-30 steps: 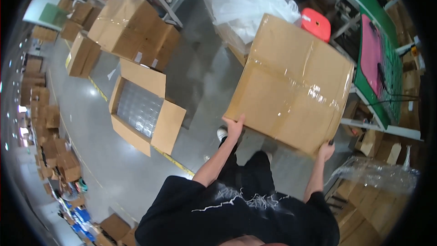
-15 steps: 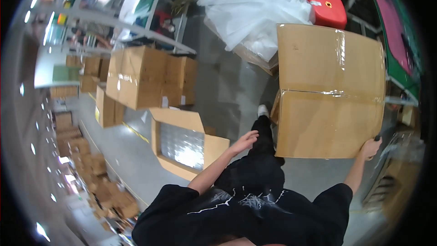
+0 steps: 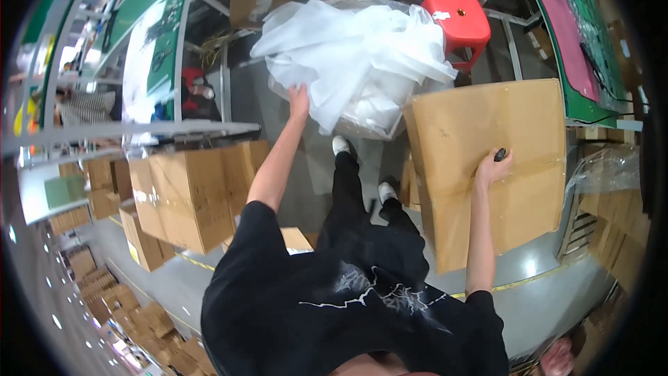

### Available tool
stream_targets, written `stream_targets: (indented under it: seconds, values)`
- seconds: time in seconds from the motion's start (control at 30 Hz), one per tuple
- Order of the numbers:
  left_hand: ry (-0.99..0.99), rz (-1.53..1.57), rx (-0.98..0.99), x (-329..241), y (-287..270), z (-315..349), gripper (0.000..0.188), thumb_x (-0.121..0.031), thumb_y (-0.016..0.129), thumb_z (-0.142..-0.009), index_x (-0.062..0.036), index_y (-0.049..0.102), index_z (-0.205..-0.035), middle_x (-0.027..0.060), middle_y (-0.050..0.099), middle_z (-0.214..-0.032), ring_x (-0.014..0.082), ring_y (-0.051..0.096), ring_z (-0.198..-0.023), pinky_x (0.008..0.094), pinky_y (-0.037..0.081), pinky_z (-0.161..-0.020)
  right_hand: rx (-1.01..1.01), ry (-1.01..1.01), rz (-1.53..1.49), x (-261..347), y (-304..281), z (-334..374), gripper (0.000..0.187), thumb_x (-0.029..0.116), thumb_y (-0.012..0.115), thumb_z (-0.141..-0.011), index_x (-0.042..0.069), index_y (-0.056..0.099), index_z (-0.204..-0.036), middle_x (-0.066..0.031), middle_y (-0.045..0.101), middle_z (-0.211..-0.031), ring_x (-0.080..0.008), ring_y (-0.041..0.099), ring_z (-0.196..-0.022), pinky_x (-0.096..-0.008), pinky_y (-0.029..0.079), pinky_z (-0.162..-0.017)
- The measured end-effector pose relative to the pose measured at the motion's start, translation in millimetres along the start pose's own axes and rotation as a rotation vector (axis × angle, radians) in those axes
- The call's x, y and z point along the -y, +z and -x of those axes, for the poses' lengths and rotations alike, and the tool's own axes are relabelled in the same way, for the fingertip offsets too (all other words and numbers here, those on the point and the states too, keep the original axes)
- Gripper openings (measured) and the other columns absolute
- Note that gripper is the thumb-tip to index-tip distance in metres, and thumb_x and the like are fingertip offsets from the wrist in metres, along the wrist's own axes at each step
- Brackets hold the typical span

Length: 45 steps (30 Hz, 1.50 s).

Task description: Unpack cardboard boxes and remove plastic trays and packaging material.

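My left hand is stretched forward at the left edge of a heap of thin white packing sheets, its fingers closed on the sheet's edge. The heap spills over a box lined with clear plastic. My right hand is over the top of a large taped cardboard carton, wrapped round a small black tool. Only the tool's dark end shows, so its kind is unclear. The carton is shut and sits turned at an angle, on my right.
A red plastic stool stands beyond the carton. Stacked cartons are on my left, and a green-topped workbench with a pink mat is at the far right. Part of an open carton flap shows beside my left hip.
My left hand has gone from beside my leg forward to the white sheets. My right hand has moved from the carton's near right corner to over its top. The view has shifted and turned.
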State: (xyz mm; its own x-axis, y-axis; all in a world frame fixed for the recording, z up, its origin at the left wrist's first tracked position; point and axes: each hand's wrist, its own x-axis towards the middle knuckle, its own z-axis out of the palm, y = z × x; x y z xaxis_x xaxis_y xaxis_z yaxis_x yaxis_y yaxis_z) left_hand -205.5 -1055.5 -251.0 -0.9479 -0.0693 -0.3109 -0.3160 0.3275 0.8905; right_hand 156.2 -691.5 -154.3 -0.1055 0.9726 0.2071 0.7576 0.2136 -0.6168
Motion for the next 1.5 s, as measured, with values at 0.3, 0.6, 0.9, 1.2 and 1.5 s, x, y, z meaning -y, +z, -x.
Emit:
stream_targets:
  seconds: [0.3, 0.6, 0.9, 1.2, 1.5]
  values:
    - [0.353, -0.883, 0.057, -24, 203, -126, 0.066, -0.041, 0.05, -0.08, -0.0073, 0.026, -0.132, 0.0197, 0.038, -0.127, 0.0326, 0.036, -0.119, 0.0447, 0.028, -0.098, -0.188, 0.076, 0.457, -2, 45, 8, 0.035, 0.011, 0.048, -0.083, -0.001, 0.046, -0.115, -0.0155, 0.048, -0.118, -0.0323, 0.042, -0.108, -0.0405, 0.033, -0.092]
    - [0.045, -1.356, 0.845, 199, 235, -96, 0.076, -0.048, 0.047, -0.075, -0.0209, 0.013, -0.137, 0.0109, 0.016, -0.141, 0.0361, 0.033, -0.121, 0.0562, 0.034, -0.091, -0.072, 0.163, 0.087, 23, 59, 10, 0.034, 0.005, 0.042, -0.086, -0.004, 0.043, -0.119, -0.0167, 0.045, -0.121, -0.0288, 0.043, -0.109, -0.0354, 0.032, -0.094]
    - [0.188, -1.054, 0.686, 137, 86, -239, 0.058, -0.032, 0.044, -0.079, 0.001, 0.035, -0.125, 0.0262, 0.046, -0.118, 0.0377, 0.043, -0.111, 0.0413, 0.035, -0.094, -0.13, 0.12, 0.277, 43, 58, -4, 0.035, 0.008, 0.048, -0.082, -0.001, 0.045, -0.116, -0.0155, 0.045, -0.122, -0.0299, 0.04, -0.112, -0.0365, 0.03, -0.095]
    - [0.816, -0.646, 0.318, -29, 137, -57, 0.062, -0.023, 0.054, -0.08, 0.0063, 0.025, -0.126, 0.0265, 0.021, -0.134, 0.0403, 0.021, -0.123, 0.0462, 0.017, -0.101, -0.097, 0.236, 0.328, 25, 29, 2, 0.04, 0.012, 0.05, -0.08, 0.005, 0.042, -0.118, -0.0113, 0.038, -0.13, -0.0304, 0.036, -0.115, -0.0412, 0.026, -0.096]
    - [0.602, -1.803, 0.992, 19, 221, -117, 0.058, -0.031, 0.048, -0.078, -0.012, 0.034, -0.131, 0.0117, 0.025, -0.139, 0.0323, 0.019, -0.129, 0.0471, 0.02, -0.102, -0.114, 0.266, 0.235, 46, 26, -16, 0.041, 0.006, 0.053, -0.075, 0.006, 0.044, -0.115, -0.0107, 0.036, -0.13, -0.0279, 0.034, -0.117, -0.0401, 0.025, -0.097]
